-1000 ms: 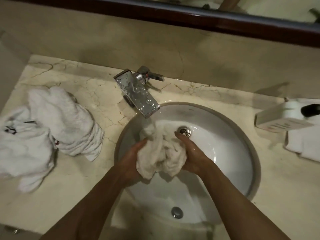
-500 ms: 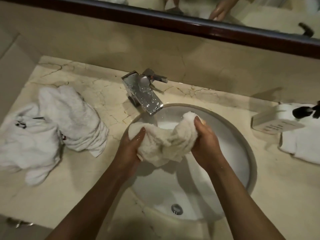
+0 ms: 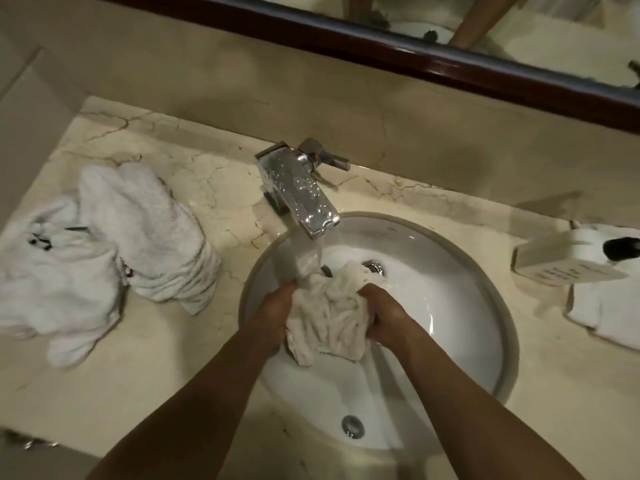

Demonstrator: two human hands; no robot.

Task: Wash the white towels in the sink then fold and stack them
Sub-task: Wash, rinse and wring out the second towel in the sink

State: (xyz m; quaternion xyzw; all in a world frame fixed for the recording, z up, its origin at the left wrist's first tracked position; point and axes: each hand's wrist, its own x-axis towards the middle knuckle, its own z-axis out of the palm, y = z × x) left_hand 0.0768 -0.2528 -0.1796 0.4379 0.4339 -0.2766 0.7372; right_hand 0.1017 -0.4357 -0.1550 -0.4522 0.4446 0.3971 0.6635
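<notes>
Cream marble bench (image 3: 214, 368) holds round white ceramic sink (image 3: 460, 306). Left hand (image 3: 273, 315) and right hand (image 3: 384, 313) both clutch bunched wet white towel (image 3: 327, 320) inside it, under water running from chrome faucet (image 3: 298, 190). Crumpled white towel pile (image 3: 104, 244) lies left of sink.

Head view, steeply down, seemingly close.

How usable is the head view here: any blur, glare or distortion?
Head view: dim, warm light; wide-angle bending curves the mirror frame; glare specks on the wet faucet; towel pile soft and slightly smeared; both hands, left hand and right hand, fairly sharp.
</notes>
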